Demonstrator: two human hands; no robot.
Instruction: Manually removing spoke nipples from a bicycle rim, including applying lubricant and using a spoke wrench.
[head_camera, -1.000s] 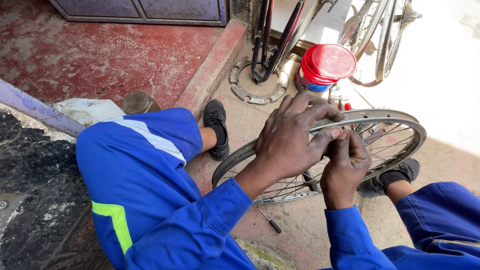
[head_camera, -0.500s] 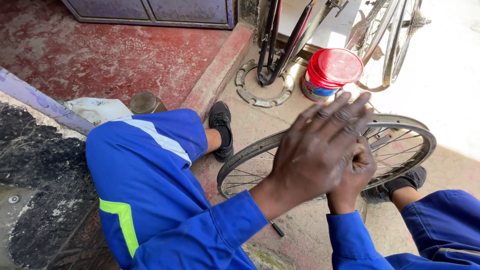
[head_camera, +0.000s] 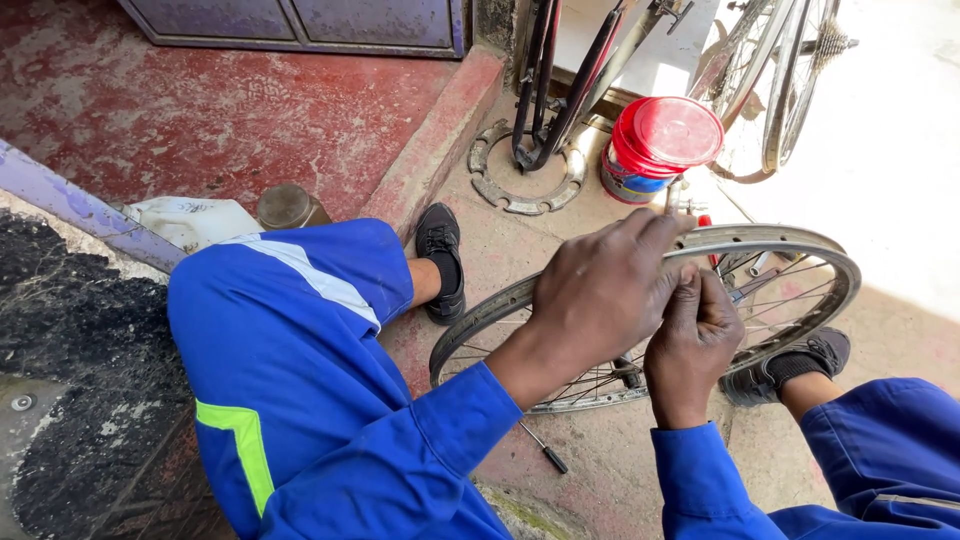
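Observation:
A bare bicycle wheel rim (head_camera: 800, 250) with thin spokes lies tilted between my legs. My left hand (head_camera: 600, 295) rests over the near part of the rim, fingers stretched toward its top edge. My right hand (head_camera: 695, 335) is curled just beside it, fingers pinched on a spoke or small part that the left hand hides. Both arms wear blue overall sleeves. A small screwdriver (head_camera: 545, 450) with a black handle lies on the ground below the rim.
A red-lidded tin (head_camera: 660, 145) stands beyond the rim. Bicycle wheels and frames (head_camera: 770, 90) lean at the back, near a metal sprocket ring (head_camera: 500, 180). A white plastic container (head_camera: 190, 220) and a brown jar (head_camera: 285, 205) sit by my left knee.
My left hand lifted with fingers spread half a second ago and has come back down onto the rim. My right hand stayed at the same spot on the rim.

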